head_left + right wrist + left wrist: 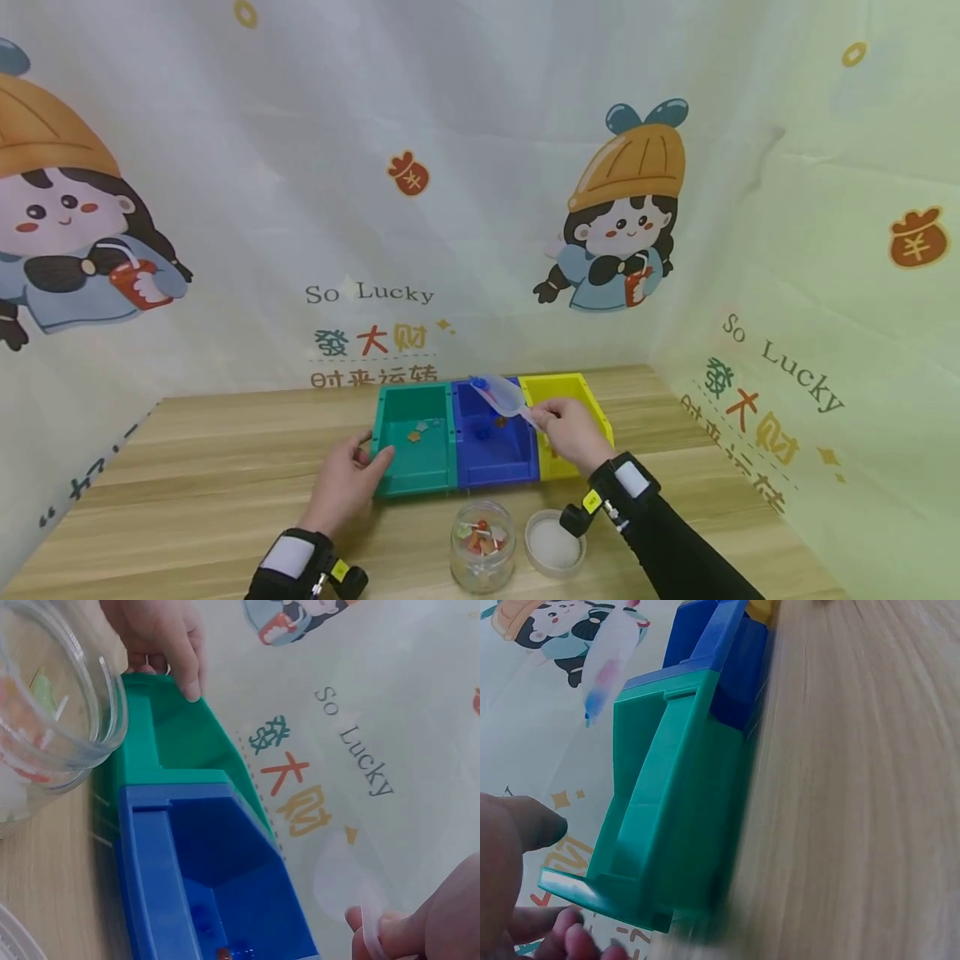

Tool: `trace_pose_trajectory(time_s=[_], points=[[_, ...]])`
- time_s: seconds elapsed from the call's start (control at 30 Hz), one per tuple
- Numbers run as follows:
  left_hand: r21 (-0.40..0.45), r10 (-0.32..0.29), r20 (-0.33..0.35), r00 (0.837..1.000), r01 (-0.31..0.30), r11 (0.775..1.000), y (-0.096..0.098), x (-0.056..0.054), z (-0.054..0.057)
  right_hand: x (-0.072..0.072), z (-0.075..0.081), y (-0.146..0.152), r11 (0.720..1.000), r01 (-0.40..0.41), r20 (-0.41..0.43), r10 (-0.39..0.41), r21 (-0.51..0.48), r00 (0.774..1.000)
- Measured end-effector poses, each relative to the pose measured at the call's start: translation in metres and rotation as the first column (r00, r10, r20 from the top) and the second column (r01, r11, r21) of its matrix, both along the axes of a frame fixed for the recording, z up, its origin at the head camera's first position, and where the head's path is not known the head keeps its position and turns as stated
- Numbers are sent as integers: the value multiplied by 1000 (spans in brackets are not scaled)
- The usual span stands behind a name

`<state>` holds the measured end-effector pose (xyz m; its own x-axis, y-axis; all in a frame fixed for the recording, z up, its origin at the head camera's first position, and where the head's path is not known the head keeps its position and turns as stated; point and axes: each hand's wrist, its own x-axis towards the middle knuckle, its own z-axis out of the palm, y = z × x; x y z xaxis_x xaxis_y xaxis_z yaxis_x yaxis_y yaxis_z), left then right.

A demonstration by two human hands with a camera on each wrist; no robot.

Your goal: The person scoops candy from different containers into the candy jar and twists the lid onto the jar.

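Observation:
My right hand (573,433) pinches the handle of a clear plastic scoop (504,395). The scoop is tilted above the blue bin (501,463), and small blue and red pieces sit near its lip. At the left end of the joined bins, my left hand (347,483) grips the rim of the green bin (415,479). Its thumb (189,679) lies over the rim and the other fingers are curled outside the wall. Small star-shaped pieces (415,436) lie in the green bin. A few small pieces rest in the blue bin, where their kind is hard to tell.
A yellow bin (558,387) joins the blue one on the right, partly behind my right hand. Nearer to me stands an uncapped clear jar (482,575) holding several colourful pieces. Its white lid (555,546) lies beside it on the wooden table (187,500). Printed cloth hangs behind.

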<state>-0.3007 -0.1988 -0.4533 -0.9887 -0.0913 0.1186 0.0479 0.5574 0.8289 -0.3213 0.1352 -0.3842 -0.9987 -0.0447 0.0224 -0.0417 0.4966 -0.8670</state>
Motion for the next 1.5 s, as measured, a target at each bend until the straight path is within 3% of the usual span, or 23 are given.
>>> trace_pose_trajectory(time_s=[0.23, 0.33, 0.63, 1.03, 1.27, 1.5], points=[[-12, 91, -87, 992, -93, 996, 1, 6, 10, 6, 5, 7, 1000, -5, -64, 4, -18, 998], [12, 100, -118, 988, -99, 995, 4, 11, 17, 10, 6, 11, 999, -13, -83, 11, -30, 996], [65, 31, -133, 991, -23, 998, 12, 21, 35, 22, 12, 25, 997, -57, -80, 53, -44, 995], [124, -35, -127, 991, 51, 991, 18, 32, 44, 40, 24, 32, 994, -92, -80, 88, -55, 993], [212, -115, -111, 987, 137, 968, 21, 41, 46, 51, 28, 34, 989, -123, -80, 117, -79, 990], [283, -175, -123, 977, 204, 937, 28, 49, 38, 62, 34, 40, 984, -143, -60, 137, -105, 989]])
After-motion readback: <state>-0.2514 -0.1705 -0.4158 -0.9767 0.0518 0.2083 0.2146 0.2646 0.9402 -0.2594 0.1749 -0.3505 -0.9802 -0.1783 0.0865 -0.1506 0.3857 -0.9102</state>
